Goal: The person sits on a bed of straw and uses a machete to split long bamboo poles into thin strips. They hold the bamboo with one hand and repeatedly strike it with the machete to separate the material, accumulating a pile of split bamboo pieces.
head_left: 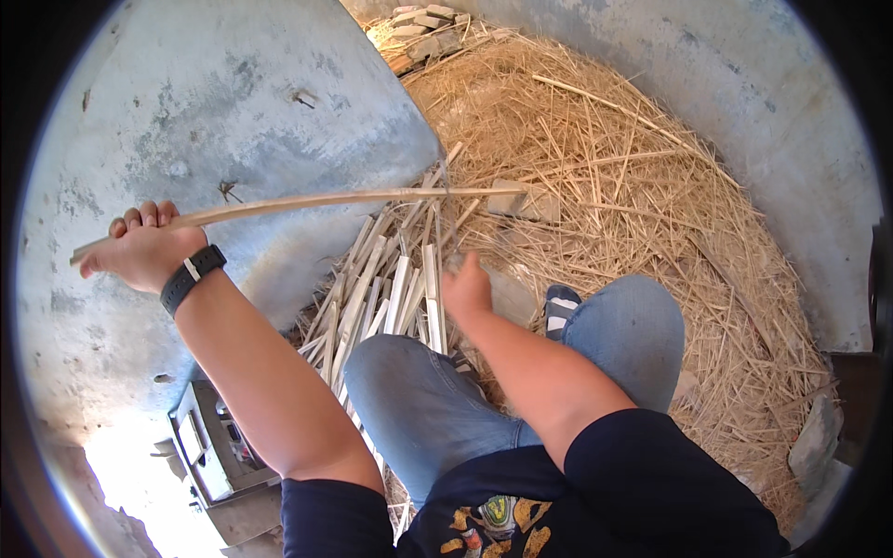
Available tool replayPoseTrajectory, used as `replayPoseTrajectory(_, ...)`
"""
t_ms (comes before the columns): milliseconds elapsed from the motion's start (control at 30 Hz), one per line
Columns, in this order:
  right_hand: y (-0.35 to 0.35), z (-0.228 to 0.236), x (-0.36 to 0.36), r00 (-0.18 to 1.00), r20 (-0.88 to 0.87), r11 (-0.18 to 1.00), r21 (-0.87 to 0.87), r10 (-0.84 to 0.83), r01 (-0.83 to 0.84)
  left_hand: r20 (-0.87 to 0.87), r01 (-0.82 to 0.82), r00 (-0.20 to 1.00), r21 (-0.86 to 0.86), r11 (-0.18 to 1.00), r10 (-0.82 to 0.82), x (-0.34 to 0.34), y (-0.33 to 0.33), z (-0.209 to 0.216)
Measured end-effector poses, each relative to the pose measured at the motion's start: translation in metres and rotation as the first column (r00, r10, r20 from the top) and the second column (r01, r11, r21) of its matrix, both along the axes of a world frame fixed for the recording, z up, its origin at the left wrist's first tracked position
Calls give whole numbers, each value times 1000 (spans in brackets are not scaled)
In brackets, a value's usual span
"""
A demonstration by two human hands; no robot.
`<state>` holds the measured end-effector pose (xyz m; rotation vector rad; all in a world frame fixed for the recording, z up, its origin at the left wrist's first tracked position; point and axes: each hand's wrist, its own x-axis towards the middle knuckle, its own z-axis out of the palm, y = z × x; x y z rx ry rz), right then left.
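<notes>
The person's left hand is closed around a long, narrow, pale tan strip of split wood or cane, fingers curled over it close to its left end. The strip bows slightly and runs across in front of the left blue-grey plastered wall, past that wall's lower right corner. Its far end lies in line with a pale, brick-like block on the floor; whether they touch I cannot tell.

The right hand is folded into a fist in front of the knees, and from it rises a thin, grey, blade-like tool, blurred, which crosses the strip. The blur hides how each finger sits.

Just left of the right hand, a heap of split pale strips slants beside the left wall's lower edge and on past the left knee of the blue jeans. Loose straw-coloured shavings cover the floor up to its curved right edge, along the right grey-blue wall. Stacked flat bricks stand at the floor's far left corner. A black wristband circles the left wrist.
</notes>
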<state>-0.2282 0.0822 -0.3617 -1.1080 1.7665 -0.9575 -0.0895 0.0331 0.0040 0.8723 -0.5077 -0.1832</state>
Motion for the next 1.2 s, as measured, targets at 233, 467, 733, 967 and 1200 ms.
replayPoseTrajectory(233, 2, 19, 9, 982, 64, 960, -229, 179, -160, 99, 28, 995, -49, 998, -23, 13, -2, -9)
replayPoseTrajectory(467, -15, -17, -28, 983, -124, 989, 87, 132, -122, -21, 1, 1000, 21, 1000, 0, 41, -7, -17)
replayPoseTrajectory(733, -2, 34, 0, 936, -124, 931, -123, 330, -344, -17, -64, 998, -16, 998, 64, 37, 10, -21)
replayPoseTrajectory(967, -18, -17, -25, 976, -141, 978, 152, 163, -141, -145, -102, 983, 57, 993, 109, 65, 13, -38)
replayPoseTrajectory(1200, 9, 33, 24, 895, -244, 821, -361, 375, -442, -93, -104, 990, 17, 994, 105, 57, 24, -33)
